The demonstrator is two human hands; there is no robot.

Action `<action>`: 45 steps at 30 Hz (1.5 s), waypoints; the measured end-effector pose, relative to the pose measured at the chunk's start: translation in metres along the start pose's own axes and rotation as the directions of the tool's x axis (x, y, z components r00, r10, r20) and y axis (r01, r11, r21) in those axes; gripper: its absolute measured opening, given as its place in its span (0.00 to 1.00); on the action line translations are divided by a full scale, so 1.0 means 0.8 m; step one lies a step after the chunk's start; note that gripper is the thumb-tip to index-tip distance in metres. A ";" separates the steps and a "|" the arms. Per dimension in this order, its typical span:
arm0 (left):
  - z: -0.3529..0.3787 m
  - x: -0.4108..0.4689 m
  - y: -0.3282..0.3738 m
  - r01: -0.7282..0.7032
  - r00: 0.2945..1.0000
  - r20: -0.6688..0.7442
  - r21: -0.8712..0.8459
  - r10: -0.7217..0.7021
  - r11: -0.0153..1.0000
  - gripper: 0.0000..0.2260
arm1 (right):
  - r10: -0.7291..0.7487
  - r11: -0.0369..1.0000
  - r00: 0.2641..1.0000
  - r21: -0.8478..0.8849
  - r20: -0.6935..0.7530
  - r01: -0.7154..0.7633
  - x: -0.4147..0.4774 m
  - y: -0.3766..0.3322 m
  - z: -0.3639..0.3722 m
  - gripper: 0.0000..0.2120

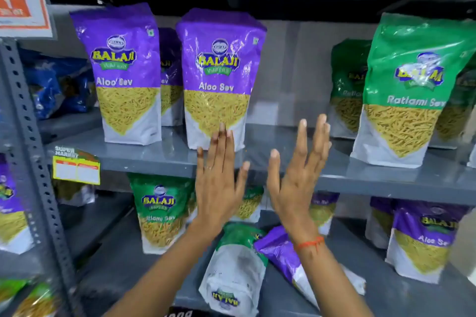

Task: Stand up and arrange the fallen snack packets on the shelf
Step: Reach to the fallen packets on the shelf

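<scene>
On the upper shelf [164,159] three purple packets stand upright — two in front [123,72] [219,80] and one behind [170,74], seen in the gap between them — and to the right at least three green packets stand, the nearest [409,90] in front and one [346,87] farther back to its left. On the lower shelf [113,260] two packets lie fallen: a green one [235,265] flat on its face, its long axis running front to back, its coloured top toward the back and its printed logo upside down at the near edge; and a purple one [283,252] just beside it on the right, lying aslant, its purple top toward the back left and its white bottom toward the front right. Whether the two touch cannot be told. Still standing on that shelf are a green packet [161,211] at left, a purple one [427,237] at right, and more behind, partly hidden by the arms. Both hands are raised, empty, in front of the upper shelf's edge. The left hand [219,183] is flat, fingers pressed together and pointing up, tips overlapping the foot of the second purple packet. The right hand [298,175] is open too, fingers slightly spread, thumb out; a red thread [309,243] circles its wrist. A yellow price tag [76,170] hangs on the shelf edge at left.
</scene>
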State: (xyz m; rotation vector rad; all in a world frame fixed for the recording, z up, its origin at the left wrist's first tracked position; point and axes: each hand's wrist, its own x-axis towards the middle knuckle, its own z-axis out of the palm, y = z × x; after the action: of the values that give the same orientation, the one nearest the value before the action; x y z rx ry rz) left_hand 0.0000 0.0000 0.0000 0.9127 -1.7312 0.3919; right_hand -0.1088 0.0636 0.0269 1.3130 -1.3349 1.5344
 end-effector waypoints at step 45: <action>0.177 -0.220 -0.098 0.871 0.491 0.544 -0.300 -0.680 0.389 0.23 | 0.734 0.319 0.322 0.116 0.598 -0.941 -0.279 0.176 0.135 0.13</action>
State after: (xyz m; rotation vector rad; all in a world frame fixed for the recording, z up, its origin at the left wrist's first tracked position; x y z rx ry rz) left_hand -0.0151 -0.0770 -0.2257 1.2901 -1.3275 -0.9488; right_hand -0.1633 -0.0484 -0.2297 1.2847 -2.3811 2.5244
